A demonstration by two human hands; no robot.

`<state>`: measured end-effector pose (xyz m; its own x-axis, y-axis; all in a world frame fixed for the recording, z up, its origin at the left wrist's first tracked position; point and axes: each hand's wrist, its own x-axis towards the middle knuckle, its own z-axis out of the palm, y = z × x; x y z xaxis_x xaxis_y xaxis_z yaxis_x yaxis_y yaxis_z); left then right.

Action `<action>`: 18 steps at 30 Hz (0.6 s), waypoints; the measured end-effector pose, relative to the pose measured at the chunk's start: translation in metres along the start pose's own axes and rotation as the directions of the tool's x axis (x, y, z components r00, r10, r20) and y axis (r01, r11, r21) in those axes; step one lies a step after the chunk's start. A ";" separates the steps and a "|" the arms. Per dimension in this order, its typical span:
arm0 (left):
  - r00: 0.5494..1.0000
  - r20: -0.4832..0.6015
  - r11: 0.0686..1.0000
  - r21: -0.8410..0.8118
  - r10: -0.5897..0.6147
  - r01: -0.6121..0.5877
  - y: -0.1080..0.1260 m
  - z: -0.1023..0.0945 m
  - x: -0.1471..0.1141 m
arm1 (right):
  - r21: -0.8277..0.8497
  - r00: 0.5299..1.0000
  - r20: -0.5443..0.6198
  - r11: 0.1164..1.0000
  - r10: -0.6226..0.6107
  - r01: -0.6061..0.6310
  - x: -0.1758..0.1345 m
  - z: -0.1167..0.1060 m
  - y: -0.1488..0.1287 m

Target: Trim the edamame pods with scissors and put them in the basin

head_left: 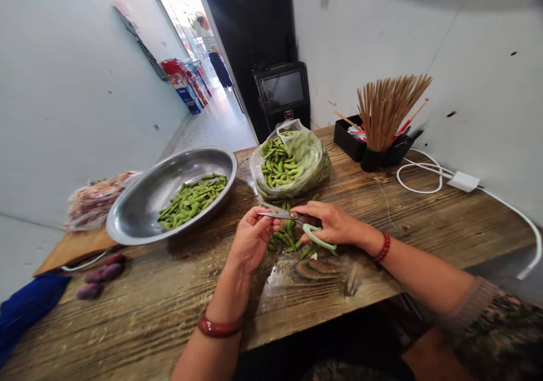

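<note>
My right hand (335, 223) held scissors (292, 215) over pods (289, 241)
My left hand (249, 237) pinched narrowly near the blades (280, 215), its contents unclear.

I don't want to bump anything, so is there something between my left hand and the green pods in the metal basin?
Only the metal basin's near rim rises between your left hand and the edamame pods inside it. Nothing else visible blocks that path; the plastic bag of pods sits beyond, right of the basin.
</note>
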<state>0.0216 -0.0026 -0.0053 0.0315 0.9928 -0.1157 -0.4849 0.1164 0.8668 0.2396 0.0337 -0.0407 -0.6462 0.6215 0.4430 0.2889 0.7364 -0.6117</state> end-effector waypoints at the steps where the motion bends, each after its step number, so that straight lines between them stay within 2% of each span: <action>1: 1.000 0.006 1.000 0.004 0.000 0.000 -0.001 0.001 0.000 | 0.005 1.000 -0.002 1.000 0.000 0.000 0.000 0.000 0.000; 18: 0.998 0.011 0.986 0.158 0.058 -0.059 -0.003 -0.001 -0.002 | 0.001 1.000 -0.006 1.000 0.000 0.000 0.001 -0.001 0.000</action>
<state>0.0225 -0.0054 -0.0083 0.0128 0.9981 -0.0603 -0.3420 0.0611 0.9377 0.2399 0.0346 -0.0399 -0.6419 0.6230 0.4470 0.2878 0.7361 -0.6127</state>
